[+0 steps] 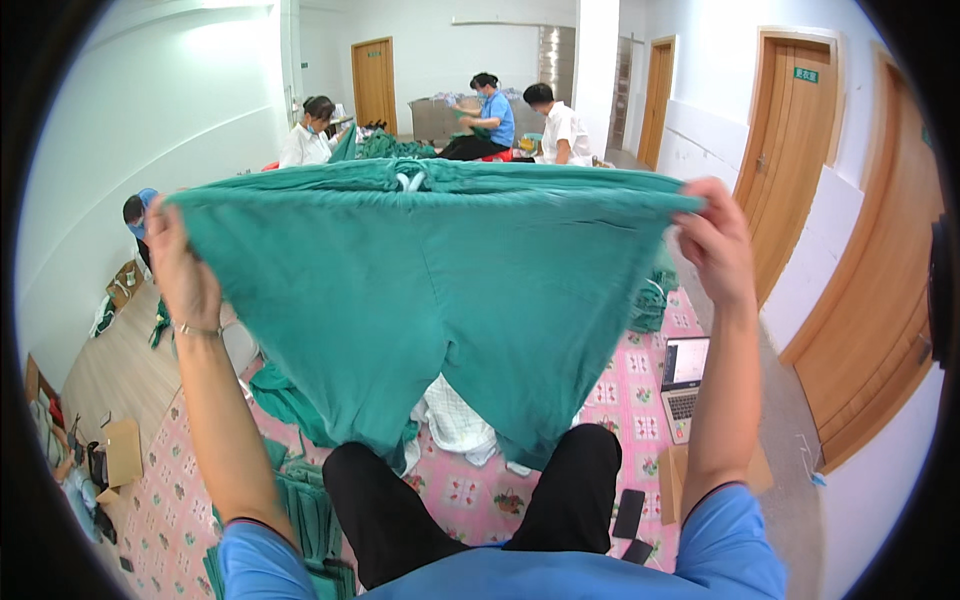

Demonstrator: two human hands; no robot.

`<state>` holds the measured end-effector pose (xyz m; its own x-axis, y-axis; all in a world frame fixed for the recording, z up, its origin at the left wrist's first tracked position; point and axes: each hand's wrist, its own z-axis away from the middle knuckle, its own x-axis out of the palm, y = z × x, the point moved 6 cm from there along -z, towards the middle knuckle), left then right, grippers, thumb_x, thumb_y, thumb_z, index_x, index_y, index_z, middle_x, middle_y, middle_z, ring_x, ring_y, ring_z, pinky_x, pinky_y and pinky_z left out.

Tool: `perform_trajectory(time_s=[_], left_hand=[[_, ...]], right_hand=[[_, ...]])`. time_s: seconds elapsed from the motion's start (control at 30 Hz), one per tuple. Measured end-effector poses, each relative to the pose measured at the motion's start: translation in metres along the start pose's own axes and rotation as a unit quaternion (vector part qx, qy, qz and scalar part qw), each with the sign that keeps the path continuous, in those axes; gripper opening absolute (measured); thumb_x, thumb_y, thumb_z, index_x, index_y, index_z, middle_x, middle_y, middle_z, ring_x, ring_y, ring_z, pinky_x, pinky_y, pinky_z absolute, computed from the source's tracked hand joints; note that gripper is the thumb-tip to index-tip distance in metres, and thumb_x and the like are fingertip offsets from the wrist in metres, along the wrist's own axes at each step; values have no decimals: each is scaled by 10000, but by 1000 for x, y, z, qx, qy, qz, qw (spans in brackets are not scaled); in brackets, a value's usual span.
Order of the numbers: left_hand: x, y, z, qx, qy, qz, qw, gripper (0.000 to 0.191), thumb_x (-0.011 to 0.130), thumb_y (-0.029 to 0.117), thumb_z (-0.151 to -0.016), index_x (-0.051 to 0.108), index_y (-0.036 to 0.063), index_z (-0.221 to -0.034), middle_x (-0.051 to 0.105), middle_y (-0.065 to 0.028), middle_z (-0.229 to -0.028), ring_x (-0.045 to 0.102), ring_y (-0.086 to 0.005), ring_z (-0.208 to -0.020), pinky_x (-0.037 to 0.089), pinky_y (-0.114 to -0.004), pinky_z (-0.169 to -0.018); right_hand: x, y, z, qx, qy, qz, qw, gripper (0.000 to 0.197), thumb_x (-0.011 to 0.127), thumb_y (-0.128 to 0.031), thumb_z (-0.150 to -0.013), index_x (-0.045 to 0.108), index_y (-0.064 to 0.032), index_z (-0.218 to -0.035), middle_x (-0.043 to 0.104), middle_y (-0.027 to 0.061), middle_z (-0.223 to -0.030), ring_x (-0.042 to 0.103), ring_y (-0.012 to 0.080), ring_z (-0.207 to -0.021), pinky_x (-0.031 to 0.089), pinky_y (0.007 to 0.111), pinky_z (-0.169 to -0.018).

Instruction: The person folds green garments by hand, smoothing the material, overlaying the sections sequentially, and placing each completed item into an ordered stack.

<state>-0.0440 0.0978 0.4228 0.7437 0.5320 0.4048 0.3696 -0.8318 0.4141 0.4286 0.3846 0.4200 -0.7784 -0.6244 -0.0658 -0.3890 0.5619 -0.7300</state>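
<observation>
A pair of green cloth trousers (pixel 435 262) hangs stretched wide before me, waistband (pixel 525 180) at the top and legs falling towards my knees. My left hand (pixel 180 262) grips one end of the waistband. At the other end, my right hand (pixel 712 232) pinches the corner between thumb and fingers. A pale drawstring (pixel 410 181) shows at the middle of the waist. Between the trouser legs, a crumpled white cloth (pixel 457 420) is partly visible on the patterned pink covering (pixel 465 487); the trousers hide the rest.
Folded green garments (pixel 311 510) are stacked by my left leg. To my right are an open laptop (pixel 682 390), a cardboard box (pixel 675 480) and a dark phone (pixel 628 514). Loose green cloth (pixel 289 397) lies left. Several people sit or bend beyond the trousers, one in blue (pixel 495 116).
</observation>
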Motion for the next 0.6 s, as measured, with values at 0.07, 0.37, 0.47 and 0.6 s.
perform_trajectory(time_s=[0.07, 0.37, 0.47, 0.6], left_hand=[[33, 38, 6, 60, 11, 62, 996, 187, 481, 203, -982, 501, 98, -1136, 556, -18, -1053, 555, -116, -922, 466, -281, -816], [260, -64, 121, -96, -404, -57, 908, 295, 613, 41, -845, 584, 70, -1137, 565, 1, -1075, 530, -66, -864, 444, -236, -802], [255, -62, 135, 1, -377, -97, 921, 189, 587, 47, -867, 574, 51, -1055, 558, -30, -1021, 542, -102, -879, 449, -248, -804], [250, -93, 163, -153, -403, -94, 897, 164, 600, 39, -842, 532, 39, -992, 548, -47, -1041, 544, -160, -903, 453, -284, -771]], right_hand=[[1, -18, 15, -153, 50, -144, 976, 134, 495, -24, -896, 524, -66, -1020, 572, 47, -808, 555, 109, -656, 436, 214, -487], [142, 93, -15, -17, 16, -382, 924, 279, 526, -171, -946, 467, -74, -1201, 596, 71, -1013, 608, 164, -945, 516, 259, -772], [143, 101, -4, 39, 0, -371, 928, 268, 558, -158, -933, 471, -75, -1173, 590, 61, -1035, 596, 140, -955, 504, 251, -786], [108, 122, 13, 186, -33, -189, 964, 207, 550, -170, -945, 480, -69, -1111, 597, 43, -998, 593, 102, -903, 498, 244, -747]])
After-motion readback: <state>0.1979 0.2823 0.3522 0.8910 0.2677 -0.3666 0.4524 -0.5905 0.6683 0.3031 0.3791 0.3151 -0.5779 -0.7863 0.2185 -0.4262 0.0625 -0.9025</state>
